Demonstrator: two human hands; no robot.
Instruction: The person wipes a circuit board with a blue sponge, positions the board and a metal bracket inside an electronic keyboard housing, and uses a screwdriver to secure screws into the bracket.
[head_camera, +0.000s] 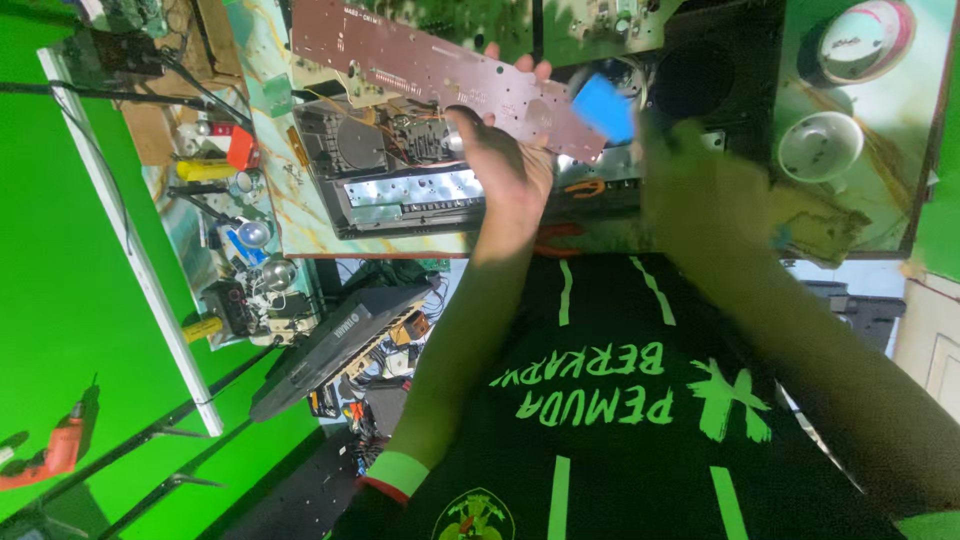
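My left hand (505, 165) grips the right end of a long brown circuit board (420, 65), held tilted over an opened electronic device (400, 170) with a silver panel and exposed wiring. My right hand (705, 190) is blurred with motion just right of the board. At its fingertips is a small blue piece (605, 108), held against the board's right end. What the blue piece is cannot be made out. Both forearms reach up from my black shirt with green print.
The device sits on a marbled green tabletop (290, 215). Two round white items (820, 145) (865, 35) lie at the right. A side shelf holds small tools and bulbs (250, 235). A black keyboard (335, 345) leans below, and an orange drill (55, 455) lies on the green backdrop.
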